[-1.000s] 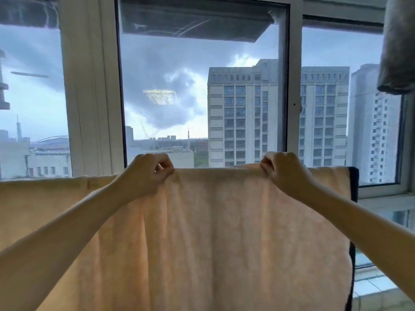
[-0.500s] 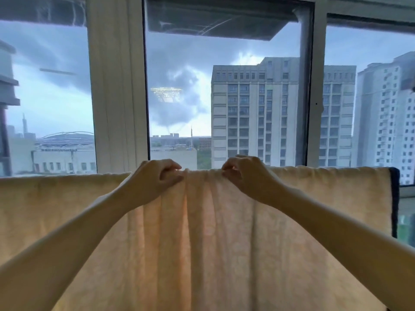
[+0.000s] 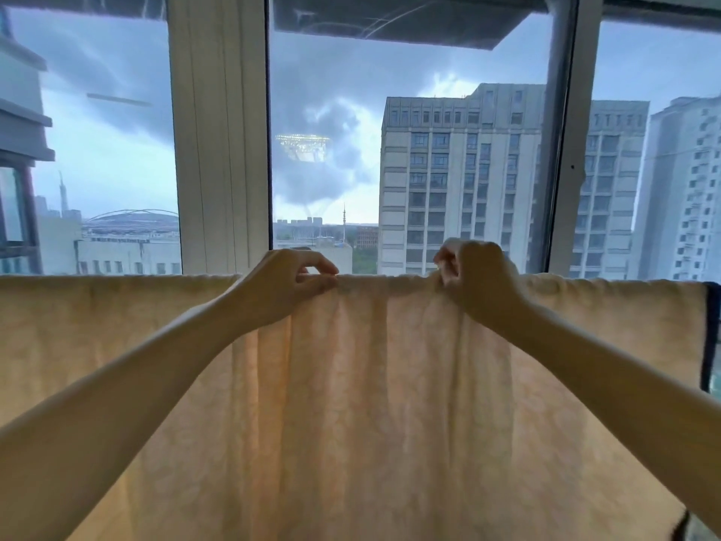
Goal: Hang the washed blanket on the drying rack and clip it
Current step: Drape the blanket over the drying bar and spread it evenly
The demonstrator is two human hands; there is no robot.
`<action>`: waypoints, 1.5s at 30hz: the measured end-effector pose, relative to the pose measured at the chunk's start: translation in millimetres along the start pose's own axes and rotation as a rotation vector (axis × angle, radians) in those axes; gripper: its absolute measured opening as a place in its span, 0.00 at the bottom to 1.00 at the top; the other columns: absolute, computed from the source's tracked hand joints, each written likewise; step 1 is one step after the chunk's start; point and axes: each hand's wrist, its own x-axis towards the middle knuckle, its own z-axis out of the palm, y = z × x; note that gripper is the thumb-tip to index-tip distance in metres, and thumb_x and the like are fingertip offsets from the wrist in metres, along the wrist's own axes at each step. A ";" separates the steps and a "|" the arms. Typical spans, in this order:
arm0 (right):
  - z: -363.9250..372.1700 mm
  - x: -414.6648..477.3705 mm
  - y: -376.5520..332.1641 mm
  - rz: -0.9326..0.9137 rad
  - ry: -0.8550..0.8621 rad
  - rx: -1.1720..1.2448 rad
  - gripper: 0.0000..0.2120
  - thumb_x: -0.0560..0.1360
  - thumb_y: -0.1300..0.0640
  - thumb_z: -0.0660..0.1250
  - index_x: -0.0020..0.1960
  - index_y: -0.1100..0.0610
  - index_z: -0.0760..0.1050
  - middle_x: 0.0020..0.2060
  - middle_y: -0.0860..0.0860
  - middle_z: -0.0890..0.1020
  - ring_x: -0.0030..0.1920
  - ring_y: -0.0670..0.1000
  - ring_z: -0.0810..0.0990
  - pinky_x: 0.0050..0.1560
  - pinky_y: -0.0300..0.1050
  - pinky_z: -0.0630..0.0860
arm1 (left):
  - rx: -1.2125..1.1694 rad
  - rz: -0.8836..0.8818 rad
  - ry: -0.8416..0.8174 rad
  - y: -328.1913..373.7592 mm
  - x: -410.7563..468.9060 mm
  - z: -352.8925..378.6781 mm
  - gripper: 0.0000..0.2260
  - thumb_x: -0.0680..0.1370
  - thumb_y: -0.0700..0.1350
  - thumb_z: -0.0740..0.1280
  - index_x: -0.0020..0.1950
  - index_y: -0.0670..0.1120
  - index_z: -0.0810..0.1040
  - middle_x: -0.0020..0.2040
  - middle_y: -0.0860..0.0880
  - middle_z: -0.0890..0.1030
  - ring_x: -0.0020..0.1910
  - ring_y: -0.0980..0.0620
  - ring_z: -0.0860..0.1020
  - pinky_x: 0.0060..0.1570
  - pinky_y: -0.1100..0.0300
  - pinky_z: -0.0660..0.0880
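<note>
Left hand (image 3: 288,285) and right hand (image 3: 478,281) pinch the top fold of the blanket (image 3: 370,404) — draped over the hidden drying rack, no clip visible — so one uneven tug could drag it off.

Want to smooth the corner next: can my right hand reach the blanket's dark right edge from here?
Probably yes. The right hand pinches the top of the blanket, and nothing stands between it and the dark edge.
</note>
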 end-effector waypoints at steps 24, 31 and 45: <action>1.7 0.0 -27.2 -0.183 -0.225 0.233 0.09 0.79 0.56 0.64 0.57 0.55 0.78 0.54 0.51 0.82 0.50 0.47 0.82 0.50 0.34 0.75 | -0.008 0.016 0.030 17.0 19.4 8.2 0.04 0.78 0.45 0.68 0.51 0.48 0.82 0.46 0.56 0.80 0.41 0.63 0.77 0.44 0.70 0.73; 15.2 5.2 -34.1 -0.147 -0.105 0.195 0.06 0.77 0.56 0.66 0.50 0.54 0.81 0.44 0.48 0.84 0.42 0.47 0.81 0.46 0.44 0.79 | 0.041 -0.099 0.007 -18.7 -12.5 -18.1 0.07 0.74 0.49 0.72 0.51 0.52 0.82 0.41 0.64 0.79 0.40 0.67 0.78 0.41 0.78 0.72; 22.0 6.0 -29.5 -0.131 -0.048 0.173 0.09 0.76 0.60 0.65 0.54 0.53 0.78 0.52 0.49 0.83 0.50 0.47 0.81 0.53 0.45 0.79 | 0.055 0.054 0.235 5.5 -5.1 18.2 0.04 0.74 0.43 0.72 0.48 0.46 0.84 0.44 0.52 0.83 0.42 0.58 0.79 0.47 0.61 0.78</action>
